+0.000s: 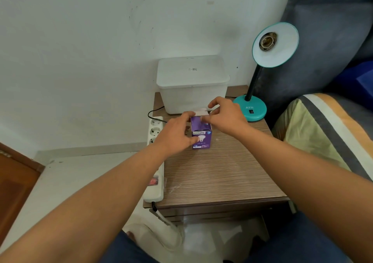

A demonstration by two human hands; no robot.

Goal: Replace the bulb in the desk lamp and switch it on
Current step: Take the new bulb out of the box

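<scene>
Apparently two hands: left hand [175, 134], right hand [226, 115] on one bulb box [201, 136].

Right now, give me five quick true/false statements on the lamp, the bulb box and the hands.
1. The lamp socket holds a bulb. False: it is empty.
2. The left hand grips the side of the purple bulb box. True.
3. The right hand rests on the lamp's base. False: its fingers are at the box's top flap.
4. The box stands on the wooden table. True.
5. The white tub lies on the floor. False: it sits on the table, behind the box.
</scene>
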